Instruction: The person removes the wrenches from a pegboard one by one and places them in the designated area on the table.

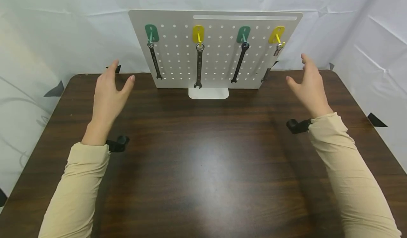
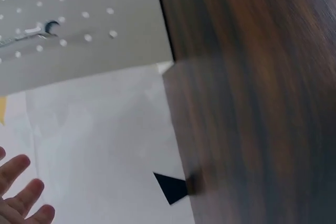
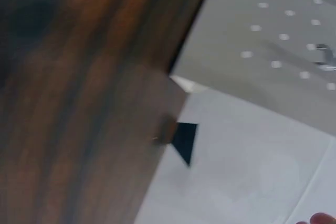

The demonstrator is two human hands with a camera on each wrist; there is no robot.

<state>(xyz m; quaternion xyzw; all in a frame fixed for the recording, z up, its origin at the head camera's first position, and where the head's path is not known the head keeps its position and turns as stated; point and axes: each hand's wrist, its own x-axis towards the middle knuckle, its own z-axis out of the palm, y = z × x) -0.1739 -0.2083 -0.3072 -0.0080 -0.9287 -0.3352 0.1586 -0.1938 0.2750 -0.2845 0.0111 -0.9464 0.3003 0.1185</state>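
Both hands are raised over the far part of the table, holding nothing. My left hand (image 1: 109, 96) is to the left of a grey pegboard (image 1: 171, 16), thumb and fingers spread apart. To the board's right is my right hand (image 1: 308, 86), also with thumb and fingers apart. Combination wrenches hang from the board's hooks: one at the left (image 1: 154, 60), a second wrench (image 1: 199, 66), a third wrench (image 1: 240, 62) and a silver-ringed wrench (image 1: 277, 50) nearest the right hand. Fingertips (image 2: 34, 188) show in the left wrist view, well away from a wrench's open end (image 2: 51, 27).
Green hooks (image 1: 152, 33) and yellow hooks (image 1: 198, 33) alternate along the board. Its white base (image 1: 208, 93) sits on the dark wooden table (image 1: 203, 153) near the back edge. White sheeting (image 1: 79, 36) lines the back and sides, with black and yellow patches.
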